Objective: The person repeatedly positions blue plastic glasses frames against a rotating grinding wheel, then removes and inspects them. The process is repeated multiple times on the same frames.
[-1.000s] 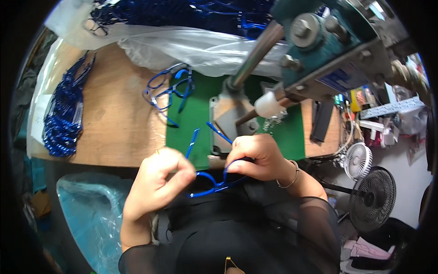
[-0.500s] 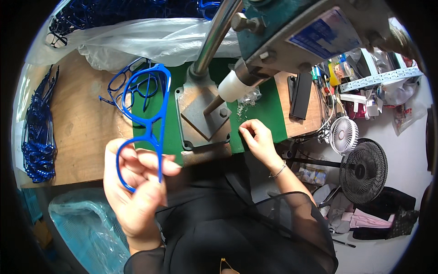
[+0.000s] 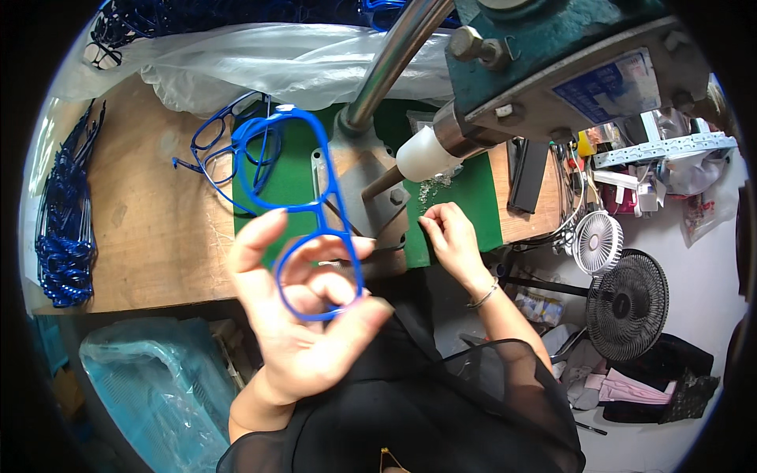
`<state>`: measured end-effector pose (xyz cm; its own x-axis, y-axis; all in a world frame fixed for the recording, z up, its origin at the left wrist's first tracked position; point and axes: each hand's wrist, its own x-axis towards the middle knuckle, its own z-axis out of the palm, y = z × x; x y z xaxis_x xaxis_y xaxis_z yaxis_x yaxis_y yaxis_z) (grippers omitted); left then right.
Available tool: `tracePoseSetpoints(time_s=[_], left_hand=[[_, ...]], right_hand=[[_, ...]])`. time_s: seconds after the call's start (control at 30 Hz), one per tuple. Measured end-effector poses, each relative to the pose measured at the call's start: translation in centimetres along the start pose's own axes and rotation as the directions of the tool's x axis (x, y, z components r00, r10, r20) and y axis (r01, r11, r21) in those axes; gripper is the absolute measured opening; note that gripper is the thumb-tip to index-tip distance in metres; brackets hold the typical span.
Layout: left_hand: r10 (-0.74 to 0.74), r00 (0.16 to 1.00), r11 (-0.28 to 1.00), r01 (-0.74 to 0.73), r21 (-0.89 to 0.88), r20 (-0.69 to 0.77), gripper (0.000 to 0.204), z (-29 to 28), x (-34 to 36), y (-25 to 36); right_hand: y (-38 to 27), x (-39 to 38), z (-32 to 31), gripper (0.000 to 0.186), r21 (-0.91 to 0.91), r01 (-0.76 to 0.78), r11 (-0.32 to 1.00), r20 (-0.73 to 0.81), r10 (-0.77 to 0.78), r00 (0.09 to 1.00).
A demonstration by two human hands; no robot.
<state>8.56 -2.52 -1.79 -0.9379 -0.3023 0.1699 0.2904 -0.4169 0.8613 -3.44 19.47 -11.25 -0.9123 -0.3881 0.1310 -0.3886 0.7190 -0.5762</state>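
Note:
My left hand (image 3: 303,347) holds up a blue eyeglass frame (image 3: 334,195) by its lower lens ring, fingers behind and through the ring, thumb at its lower side. The frame stands upright, partly in front of the metal base (image 3: 335,150) of a bench press. Its lens rings look empty. My right hand (image 3: 456,243) rests at the near edge of a green mat (image 3: 481,205), thumb and forefinger pinched together; what they hold, if anything, is too small to see. Just beyond its fingertips lie small silvery bits (image 3: 430,189). The press's white collar (image 3: 422,154) and rod come down over the base.
More blue frames (image 3: 206,146) lie on the wooden table left of the mat. A bundle of blue strips (image 3: 67,236) lies farther left. Clear plastic sheeting (image 3: 260,67) covers the back. A plastic-lined blue basket (image 3: 150,378) stands below; two fans (image 3: 628,303) are at right.
My left hand has moved right with the blue eyeglass frame, which now overlaps the press base and has turned somewhat. The right hand stays by the mat's edge, still pinched.

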Motion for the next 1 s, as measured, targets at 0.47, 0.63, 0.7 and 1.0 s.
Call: tracePoseSetpoints(time_s=[0.47,0.63,0.7,1.0], left_hand=[[-0.052,0.978,0.961,-0.006,0.277,0.202,0.087,0.3,-0.6,-0.5],[-0.033,0.988,0.970,-0.005,0.242,0.153,0.081,0.4,-0.7,-0.7],[-0.023,0.991,0.980,-0.004,0.200,0.135,0.078,0.7,-0.6,-0.8],[0.139,0.976,0.914,-0.192,0.357,0.169,0.074,0.9,-0.7,-1.1]], right_hand=[[-12.8,1.7,-5.2,0.017,0.515,0.495,0.700,0.075,-0.612,0.787],[-12.6,2.0,-5.1,0.017,0.524,0.520,0.674,0.057,-0.637,0.769],[-12.3,1.9,-5.3,0.017,0.541,0.501,0.675,0.059,-0.625,0.778],[-12.1,2.1,-5.3,0.017,0.636,0.391,0.665,0.104,-0.576,0.810]])
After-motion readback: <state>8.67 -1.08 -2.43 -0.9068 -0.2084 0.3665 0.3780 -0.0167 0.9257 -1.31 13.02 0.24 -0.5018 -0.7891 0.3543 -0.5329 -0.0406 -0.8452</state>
